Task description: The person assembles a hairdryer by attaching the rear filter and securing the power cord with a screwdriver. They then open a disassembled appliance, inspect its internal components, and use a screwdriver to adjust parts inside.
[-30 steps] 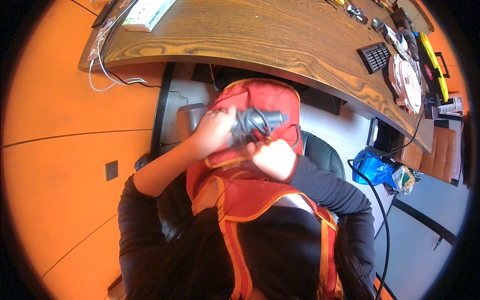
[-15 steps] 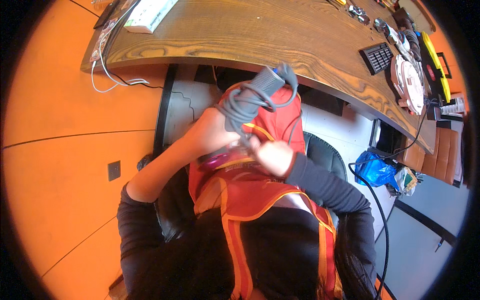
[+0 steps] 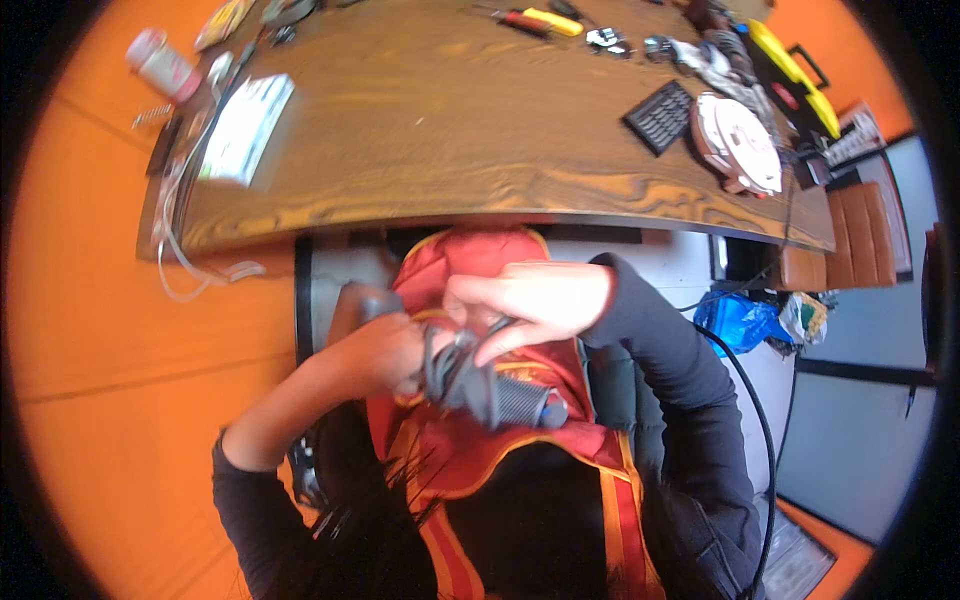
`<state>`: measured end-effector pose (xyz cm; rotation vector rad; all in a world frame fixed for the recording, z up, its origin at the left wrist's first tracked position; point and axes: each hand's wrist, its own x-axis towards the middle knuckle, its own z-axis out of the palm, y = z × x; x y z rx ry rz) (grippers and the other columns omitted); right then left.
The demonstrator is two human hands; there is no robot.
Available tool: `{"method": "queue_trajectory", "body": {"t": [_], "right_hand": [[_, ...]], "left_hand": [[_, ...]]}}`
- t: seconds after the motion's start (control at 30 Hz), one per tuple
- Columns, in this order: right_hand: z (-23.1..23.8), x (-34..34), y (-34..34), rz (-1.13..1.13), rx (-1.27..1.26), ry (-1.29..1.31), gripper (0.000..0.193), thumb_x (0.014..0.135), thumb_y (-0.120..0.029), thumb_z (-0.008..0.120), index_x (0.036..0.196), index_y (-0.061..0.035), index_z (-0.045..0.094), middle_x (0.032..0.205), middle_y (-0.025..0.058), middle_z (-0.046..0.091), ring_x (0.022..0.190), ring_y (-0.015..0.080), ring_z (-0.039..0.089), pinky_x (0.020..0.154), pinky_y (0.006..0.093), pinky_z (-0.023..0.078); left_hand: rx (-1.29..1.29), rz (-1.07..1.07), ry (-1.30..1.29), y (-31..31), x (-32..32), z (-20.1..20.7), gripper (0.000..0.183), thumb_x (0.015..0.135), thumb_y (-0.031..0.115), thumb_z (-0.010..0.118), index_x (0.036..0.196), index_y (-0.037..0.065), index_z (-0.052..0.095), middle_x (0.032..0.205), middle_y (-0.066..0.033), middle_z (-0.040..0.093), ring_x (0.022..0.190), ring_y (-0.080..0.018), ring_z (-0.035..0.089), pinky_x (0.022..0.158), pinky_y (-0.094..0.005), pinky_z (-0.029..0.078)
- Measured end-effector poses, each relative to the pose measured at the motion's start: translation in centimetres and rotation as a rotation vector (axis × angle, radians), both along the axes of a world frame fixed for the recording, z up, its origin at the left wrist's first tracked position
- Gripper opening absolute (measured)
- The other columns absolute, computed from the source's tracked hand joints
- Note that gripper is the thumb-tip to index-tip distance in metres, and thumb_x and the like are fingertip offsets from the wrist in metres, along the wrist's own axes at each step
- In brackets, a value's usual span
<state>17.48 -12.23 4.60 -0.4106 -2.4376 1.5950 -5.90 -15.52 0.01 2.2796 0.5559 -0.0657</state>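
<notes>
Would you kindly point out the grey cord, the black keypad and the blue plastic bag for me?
grey cord (image 3: 455, 378): head view, on its wound coils.
black keypad (image 3: 659, 117): head view, middle of its keys.
blue plastic bag (image 3: 740, 320): head view, on its crumpled side.

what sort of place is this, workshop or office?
Likely a small repair workspace, though an office corner isn't ruled out. A wooden desk holds red- and yellow-handled tools, a yellow-and-black case and a round white device.
</notes>
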Motion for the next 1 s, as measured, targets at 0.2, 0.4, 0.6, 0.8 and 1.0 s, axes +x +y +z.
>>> {"method": "queue_trajectory", "body": {"t": [0.2, 0.4, 0.6, 0.8, 1.0], "right_hand": [[-6.0, 0.1, -0.2, -0.347, 0.224, 0.003, 0.027, 0.090, -0.029, 0.051, 0.087, -0.0016, 0.053, 0.071, 0.0235, 0.057, 0.067, 0.0399, 0.056, 0.062, 0.0459, 0.045], [-4.2, -0.4, -0.5, -0.579, 0.399, -0.136, 0.017, 0.082, -0.021, 0.055, 0.086, -0.0059, 0.051, 0.068, 0.0163, 0.059, 0.065, 0.0350, 0.059, 0.056, 0.0446, 0.045], [4.3, -0.8, -1.0, -0.310, 1.127, 0.317, 0.013, 0.069, -0.020, 0.055, 0.077, -0.0105, 0.053, 0.070, 0.0021, 0.046, 0.066, 0.0170, 0.048, 0.060, 0.0284, 0.038], [6.2, 0.9, 6.9, -0.169, 0.915, 0.525, 0.012, 0.080, -0.018, 0.059, 0.085, -0.0076, 0.058, 0.073, 0.0043, 0.050, 0.068, 0.0188, 0.051, 0.059, 0.0295, 0.041], [3.0, -3.1, 6.5, -0.575, -0.183, 0.903, 0.021, 0.082, -0.001, 0.057, 0.103, -0.0048, 0.056, 0.088, 0.0060, 0.061, 0.085, 0.0178, 0.058, 0.072, 0.0303, 0.047]], "left_hand": [[-0.467, 0.239, -0.531, 0.8, -2.2, 1.0, 0.063, 0.061, 0.015, 0.077, 0.116, 0.003, 0.047, 0.107, -0.0090, 0.059, 0.097, -0.0227, 0.057, 0.084, -0.0325, 0.044], [-0.491, 1.138, -0.977, 1.6, -6.1, 7.4, 0.047, 0.067, 0.016, 0.076, 0.099, 0.006, 0.044, 0.071, -0.0053, 0.054, 0.060, -0.0178, 0.056, 0.057, -0.0287, 0.047], [0.527, 0.957, -0.100, 5.1, -4.1, 11.8, 0.023, 0.067, 0.008, 0.068, 0.079, -0.001, 0.051, 0.063, -0.0161, 0.055, 0.060, -0.0267, 0.059, 0.056, -0.0350, 0.046], [0.378, 0.189, 0.296, 5.6, 0.8, 13.2, 0.021, 0.065, 0.012, 0.067, 0.079, 0.006, 0.052, 0.072, -0.0123, 0.056, 0.070, -0.0298, 0.058, 0.059, -0.0358, 0.046], [0.026, 0.744, -0.218, 7.2, 4.3, 13.8, 0.041, 0.063, 0.014, 0.075, 0.099, 0.004, 0.057, 0.090, -0.0109, 0.062, 0.086, -0.0225, 0.060, 0.073, -0.0327, 0.048]]}}
